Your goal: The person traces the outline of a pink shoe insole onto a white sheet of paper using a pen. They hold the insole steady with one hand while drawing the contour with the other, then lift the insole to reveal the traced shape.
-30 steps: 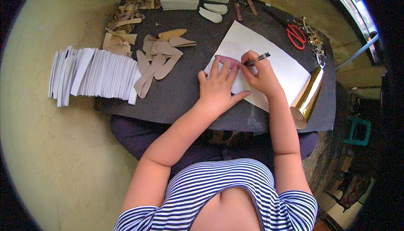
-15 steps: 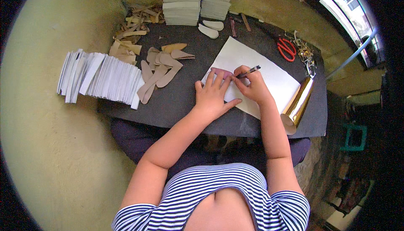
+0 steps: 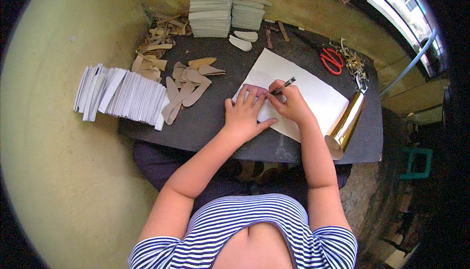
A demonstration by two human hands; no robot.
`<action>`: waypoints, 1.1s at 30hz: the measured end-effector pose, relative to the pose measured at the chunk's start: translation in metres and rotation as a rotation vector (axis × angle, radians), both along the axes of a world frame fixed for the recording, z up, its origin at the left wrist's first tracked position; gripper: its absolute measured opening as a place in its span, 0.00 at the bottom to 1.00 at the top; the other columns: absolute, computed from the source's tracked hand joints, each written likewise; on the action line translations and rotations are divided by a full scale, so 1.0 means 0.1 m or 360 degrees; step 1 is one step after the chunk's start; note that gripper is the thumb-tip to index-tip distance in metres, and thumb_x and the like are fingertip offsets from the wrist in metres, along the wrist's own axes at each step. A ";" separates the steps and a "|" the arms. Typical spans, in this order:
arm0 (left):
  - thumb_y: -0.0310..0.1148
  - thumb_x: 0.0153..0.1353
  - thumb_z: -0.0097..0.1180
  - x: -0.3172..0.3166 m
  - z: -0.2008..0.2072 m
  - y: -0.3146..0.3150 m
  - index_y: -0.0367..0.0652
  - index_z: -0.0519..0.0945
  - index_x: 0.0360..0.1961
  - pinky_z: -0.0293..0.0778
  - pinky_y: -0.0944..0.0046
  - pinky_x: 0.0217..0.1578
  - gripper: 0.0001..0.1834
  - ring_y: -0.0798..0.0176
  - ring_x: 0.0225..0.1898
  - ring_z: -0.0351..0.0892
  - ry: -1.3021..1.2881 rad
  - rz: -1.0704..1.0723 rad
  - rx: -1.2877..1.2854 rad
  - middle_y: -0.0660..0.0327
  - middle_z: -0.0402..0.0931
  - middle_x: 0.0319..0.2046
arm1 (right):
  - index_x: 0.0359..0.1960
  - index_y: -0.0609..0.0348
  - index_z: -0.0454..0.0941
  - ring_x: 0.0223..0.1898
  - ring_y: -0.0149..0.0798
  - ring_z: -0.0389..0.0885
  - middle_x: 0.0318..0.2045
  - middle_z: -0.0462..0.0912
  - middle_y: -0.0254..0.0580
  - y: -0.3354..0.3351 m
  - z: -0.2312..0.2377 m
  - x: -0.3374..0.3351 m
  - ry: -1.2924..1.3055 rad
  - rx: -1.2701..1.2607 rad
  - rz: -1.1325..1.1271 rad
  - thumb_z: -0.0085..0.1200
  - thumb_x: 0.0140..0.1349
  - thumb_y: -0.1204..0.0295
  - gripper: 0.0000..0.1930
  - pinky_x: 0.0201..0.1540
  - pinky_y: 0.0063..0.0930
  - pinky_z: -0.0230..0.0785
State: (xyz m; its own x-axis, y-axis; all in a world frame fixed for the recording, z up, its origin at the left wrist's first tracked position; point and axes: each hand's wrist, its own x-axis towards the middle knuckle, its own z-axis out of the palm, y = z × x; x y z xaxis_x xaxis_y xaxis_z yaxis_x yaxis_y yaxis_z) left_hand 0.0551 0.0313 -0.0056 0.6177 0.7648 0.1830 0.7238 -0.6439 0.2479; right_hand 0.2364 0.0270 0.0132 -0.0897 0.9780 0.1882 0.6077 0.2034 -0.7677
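Note:
A white sheet (image 3: 313, 95) lies slantwise on the dark table, its right end curled into a roll with a shiny gold outer side (image 3: 348, 122). My left hand (image 3: 243, 117) rests flat with spread fingers on a purplish template (image 3: 255, 90), pressing it against the sheet; the fingers hide part of its outline. Pinched in my right hand (image 3: 293, 105) is a dark pen (image 3: 284, 86), its tip end at the template's right edge. The fingers cover the tip itself, so I cannot tell whether a line shows.
Tan sole-shaped pieces (image 3: 182, 97) lie left of the sheet, beside a row of white pieces (image 3: 132, 95). Tall white stacks (image 3: 209, 9) stand at the back, with two white soles (image 3: 241, 43) before them. Red-handled scissors (image 3: 332, 61) and gold scraps (image 3: 353, 58) lie at the right.
The view has shifted slightly. My right hand and the pen stay at the template's right edge, and my left hand keeps its place on it.

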 end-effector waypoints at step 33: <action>0.40 0.56 0.58 -0.04 0.17 0.98 0.53 0.85 0.38 0.70 0.47 0.46 0.11 0.53 0.46 0.76 -0.0174 -0.0578 -0.0690 0.62 0.78 0.38 | 0.32 0.60 0.74 0.38 0.47 0.82 0.35 0.81 0.45 -0.01 0.01 -0.02 -0.0024 0.0073 0.0224 0.61 0.54 0.82 0.08 0.41 0.32 0.76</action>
State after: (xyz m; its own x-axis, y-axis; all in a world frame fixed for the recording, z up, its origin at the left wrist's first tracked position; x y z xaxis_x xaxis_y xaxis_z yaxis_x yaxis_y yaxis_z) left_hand 0.0509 0.1297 0.0109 0.8499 0.5264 -0.0224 0.4306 -0.6694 0.6054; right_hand 0.2342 0.0263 0.0140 -0.2285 0.9460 0.2300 0.5823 0.3221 -0.7465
